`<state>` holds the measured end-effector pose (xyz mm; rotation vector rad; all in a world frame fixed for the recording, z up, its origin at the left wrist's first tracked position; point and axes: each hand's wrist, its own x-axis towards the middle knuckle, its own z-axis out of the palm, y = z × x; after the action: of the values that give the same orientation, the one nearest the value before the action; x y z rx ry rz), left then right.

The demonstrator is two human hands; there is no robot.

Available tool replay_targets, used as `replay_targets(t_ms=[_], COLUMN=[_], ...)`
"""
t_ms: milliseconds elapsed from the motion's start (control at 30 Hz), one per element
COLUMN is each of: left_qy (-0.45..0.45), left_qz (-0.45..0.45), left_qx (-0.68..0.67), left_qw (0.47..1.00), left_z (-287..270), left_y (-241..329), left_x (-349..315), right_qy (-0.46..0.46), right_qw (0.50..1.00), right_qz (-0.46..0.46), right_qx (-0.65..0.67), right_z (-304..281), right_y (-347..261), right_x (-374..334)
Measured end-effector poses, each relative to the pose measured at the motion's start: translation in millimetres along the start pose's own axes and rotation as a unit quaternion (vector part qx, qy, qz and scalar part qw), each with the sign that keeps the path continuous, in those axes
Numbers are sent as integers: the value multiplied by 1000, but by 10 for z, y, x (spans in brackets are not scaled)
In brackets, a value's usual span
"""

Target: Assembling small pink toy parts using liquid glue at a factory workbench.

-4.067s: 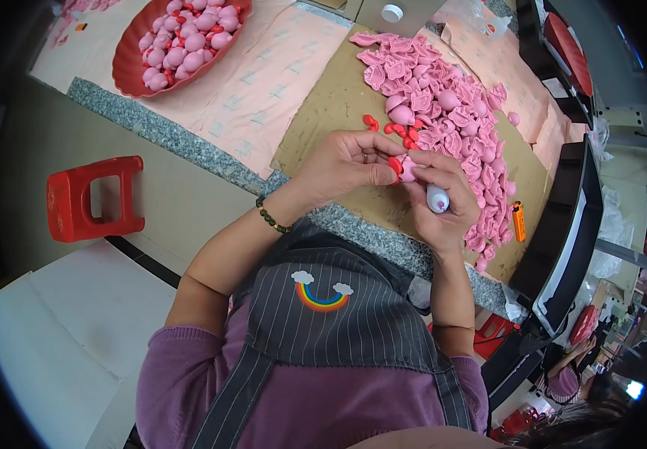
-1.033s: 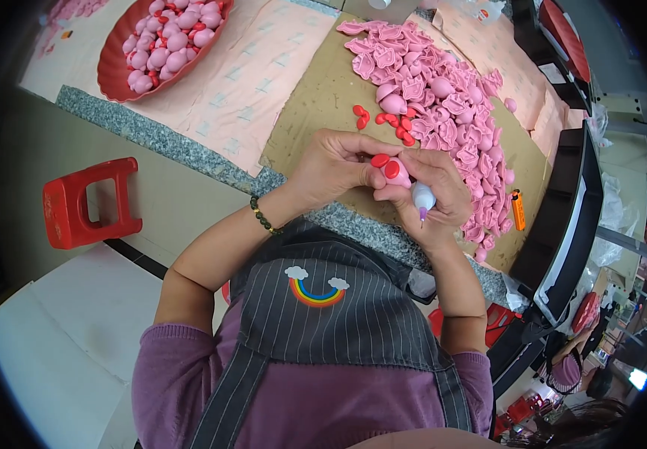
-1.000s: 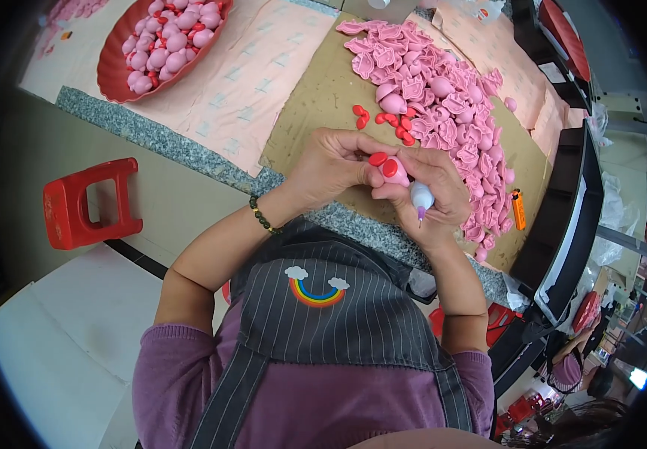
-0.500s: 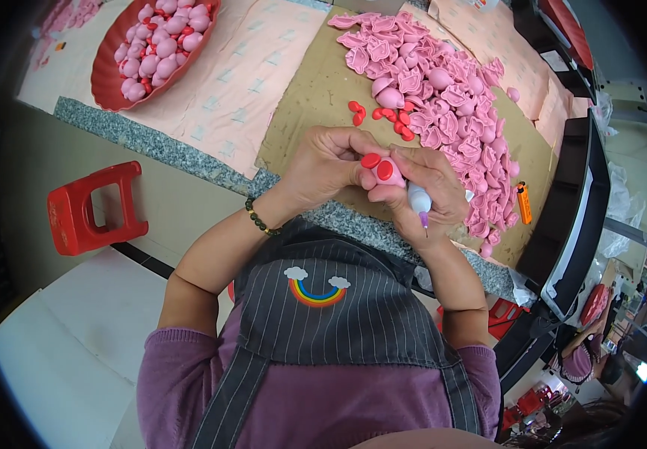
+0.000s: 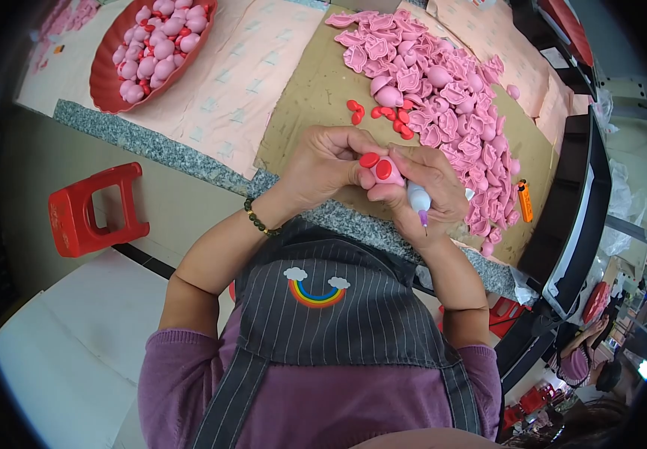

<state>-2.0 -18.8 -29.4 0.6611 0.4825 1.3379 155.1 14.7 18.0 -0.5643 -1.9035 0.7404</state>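
Both my hands meet above the front edge of the table around a small pink rounded piece with two red oval discs on it. My left hand is closed, its thumb and fingertips pinching the piece from the left. Thumb and index finger of my right hand grip its other side. A small whitish squeeze bottle with a purple needle tip is tucked in my right palm, needle toward me. Loose red ovals and a heap of pink molded pieces lie just beyond my hands.
A red scalloped bowl of pink balls with red parts stands far left. An orange lighter lies right of the heap, near a black tray-like box. A red stool stands left, below the granite edge. Another person is at lower right.
My hands hold the pink piece in nearly the same pose. The other person at lower right has shifted, with a forearm now showing more.
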Motion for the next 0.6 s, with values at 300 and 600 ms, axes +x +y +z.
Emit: replay_targets(t_ms=[300, 600], left_qy=[6, 15], left_qz=[-7, -6], left_qx=[-6, -3], left_qw=[1000, 1000], left_z=[5, 24], left_y=[-14, 61], left_x=[-13, 22], right_qy=[1, -13], right_qw=[1000, 999], right_qz=[7, 18], right_qx=[-6, -29], right_z=[0, -28], right_y=[4, -52], right_x=[-25, 77])
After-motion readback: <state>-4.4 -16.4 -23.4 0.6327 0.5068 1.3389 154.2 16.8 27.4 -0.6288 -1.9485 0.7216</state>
